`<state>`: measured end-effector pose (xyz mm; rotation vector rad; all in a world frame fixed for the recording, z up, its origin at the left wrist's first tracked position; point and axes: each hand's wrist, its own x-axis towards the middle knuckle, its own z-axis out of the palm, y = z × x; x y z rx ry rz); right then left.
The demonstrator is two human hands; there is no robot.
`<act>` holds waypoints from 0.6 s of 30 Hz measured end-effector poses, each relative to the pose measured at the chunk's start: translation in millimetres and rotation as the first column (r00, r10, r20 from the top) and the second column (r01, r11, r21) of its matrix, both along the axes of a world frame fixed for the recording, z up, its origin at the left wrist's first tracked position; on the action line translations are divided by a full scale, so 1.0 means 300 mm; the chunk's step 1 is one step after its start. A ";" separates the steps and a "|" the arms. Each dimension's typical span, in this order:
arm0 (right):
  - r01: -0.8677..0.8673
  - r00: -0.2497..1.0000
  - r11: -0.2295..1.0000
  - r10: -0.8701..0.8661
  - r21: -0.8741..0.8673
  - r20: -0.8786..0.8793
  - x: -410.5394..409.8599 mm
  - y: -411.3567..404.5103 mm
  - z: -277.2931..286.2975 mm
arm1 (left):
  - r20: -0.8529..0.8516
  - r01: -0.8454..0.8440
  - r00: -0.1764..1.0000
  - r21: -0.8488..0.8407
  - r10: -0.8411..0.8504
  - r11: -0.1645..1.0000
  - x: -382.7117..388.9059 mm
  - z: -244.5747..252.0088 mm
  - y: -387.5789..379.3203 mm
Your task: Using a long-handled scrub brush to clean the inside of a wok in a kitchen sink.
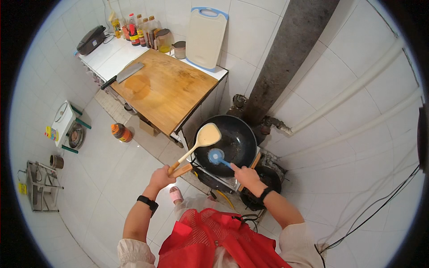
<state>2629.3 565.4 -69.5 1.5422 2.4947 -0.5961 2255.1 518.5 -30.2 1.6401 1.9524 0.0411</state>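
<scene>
My left hand (161, 178) is closed around the wooden end of a cream-coloured cooking turner (208, 135), beside the wok's wooden handle (182, 171); whether it also grips that handle I cannot tell. The turner's blade lies over the left part of a black wok (239, 134). My right hand (247, 177) holds a blue round-headed scrubbing brush (216, 156) by its handle, with the brush head down on the wok's inner surface near its lower left side. The wok's inside looks dark and shiny.
A worn wooden board (174, 90) bearing a cleaver (130, 72) covers the near counter. Sauce bottles (134, 33) and an upright cutting board (207, 38) stand behind. An orange-capped bottle (121, 132) is on the floor. Another dark pan (269, 181) sits right of the wok, below a thick pipe (285, 50).
</scene>
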 end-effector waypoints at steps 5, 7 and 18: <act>-0.045 0.964 0.999 0.043 0.001 0.261 0.180 0.008 0.063 | 0.044 -0.019 0.999 0.000 0.019 1.000 0.000 0.013 0.000; -0.001 0.960 1.000 -0.003 0.014 0.281 0.190 0.058 0.056 | 0.040 -0.018 0.999 0.003 0.018 1.000 0.001 0.014 0.000; 0.114 0.993 0.991 -0.114 0.074 0.004 -0.097 0.127 -0.068 | 0.033 0.000 0.999 0.011 0.000 1.000 0.005 -0.001 0.010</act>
